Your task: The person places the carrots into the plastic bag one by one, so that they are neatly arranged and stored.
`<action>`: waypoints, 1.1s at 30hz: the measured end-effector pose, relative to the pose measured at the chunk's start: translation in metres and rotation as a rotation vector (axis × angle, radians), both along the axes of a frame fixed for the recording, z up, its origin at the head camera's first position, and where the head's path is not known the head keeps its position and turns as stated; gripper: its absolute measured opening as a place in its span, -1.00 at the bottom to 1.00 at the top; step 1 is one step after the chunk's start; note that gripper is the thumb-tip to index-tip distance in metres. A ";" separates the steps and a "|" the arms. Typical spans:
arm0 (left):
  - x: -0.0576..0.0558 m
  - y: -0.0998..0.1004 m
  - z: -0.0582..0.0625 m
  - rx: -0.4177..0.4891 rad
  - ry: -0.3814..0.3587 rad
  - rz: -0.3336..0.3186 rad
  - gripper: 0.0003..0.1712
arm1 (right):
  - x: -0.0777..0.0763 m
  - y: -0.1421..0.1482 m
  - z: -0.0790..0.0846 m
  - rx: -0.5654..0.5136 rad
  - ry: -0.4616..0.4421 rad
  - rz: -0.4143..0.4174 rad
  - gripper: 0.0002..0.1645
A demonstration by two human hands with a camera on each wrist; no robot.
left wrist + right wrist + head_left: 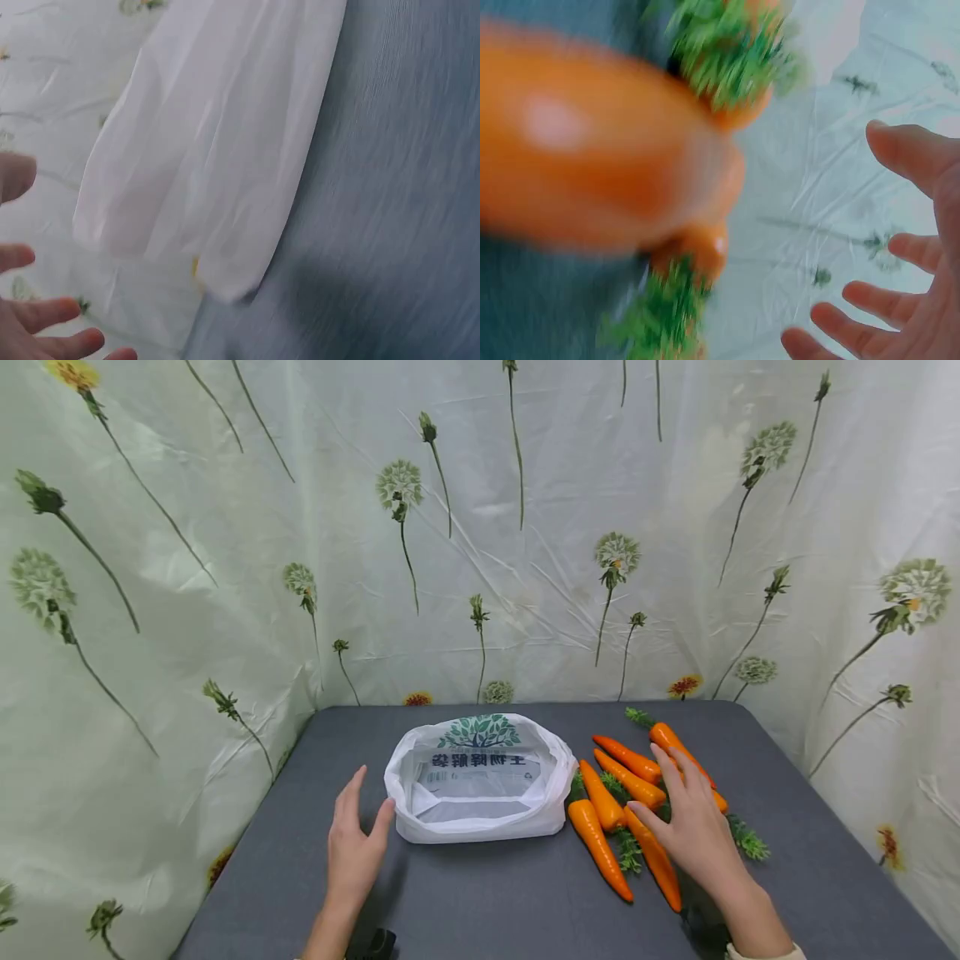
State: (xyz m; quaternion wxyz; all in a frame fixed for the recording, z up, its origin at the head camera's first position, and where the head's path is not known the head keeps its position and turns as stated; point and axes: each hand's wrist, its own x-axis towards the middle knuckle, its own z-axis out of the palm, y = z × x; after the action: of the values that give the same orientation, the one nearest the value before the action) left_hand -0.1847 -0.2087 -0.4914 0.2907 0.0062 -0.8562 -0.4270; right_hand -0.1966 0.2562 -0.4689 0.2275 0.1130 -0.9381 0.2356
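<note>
A white plastic bag (480,828) stands on the dark table with its mouth spread wide; a green tree and dark lettering are printed on it. My left hand (356,852) hovers just left of the bag, fingers spread, holding nothing. In the left wrist view the bag's white side (217,150) lies beyond the fingertips. Several orange carrots (597,847) with green tops lie in a pile right of the bag. Over their right part is my right hand (693,822), fingers apart and nothing in its grasp. A blurred carrot (592,142) looms close in the right wrist view.
The dark grey table (487,902) reaches back to a pale curtain (465,527) printed with dandelions, which also hangs at both sides. A small black object (382,942) shows beside the left wrist at the near edge.
</note>
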 end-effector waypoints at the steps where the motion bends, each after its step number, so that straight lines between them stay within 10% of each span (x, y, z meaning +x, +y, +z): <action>1: 0.000 0.003 0.000 0.039 -0.010 -0.008 -0.20 | 0.001 -0.003 0.000 -0.016 0.005 0.024 0.18; 9: 0.001 0.015 0.002 0.237 -0.081 -0.023 -0.31 | 0.008 -0.030 -0.005 -0.075 -0.074 0.153 0.19; 25: 0.000 0.024 -0.010 0.221 -0.041 -0.040 -0.39 | 0.020 -0.060 -0.017 -0.024 -0.274 0.177 0.06; 33: 0.000 0.026 -0.011 0.196 -0.061 -0.034 -0.44 | 0.020 -0.067 -0.019 0.059 -0.231 0.153 0.00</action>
State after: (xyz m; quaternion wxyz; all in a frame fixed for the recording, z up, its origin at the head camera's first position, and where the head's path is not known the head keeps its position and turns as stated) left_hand -0.1845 -0.1825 -0.5025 0.2553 0.0328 -0.8187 -0.5133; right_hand -0.1765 0.1895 -0.4882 0.0961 0.1630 -0.9532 0.2359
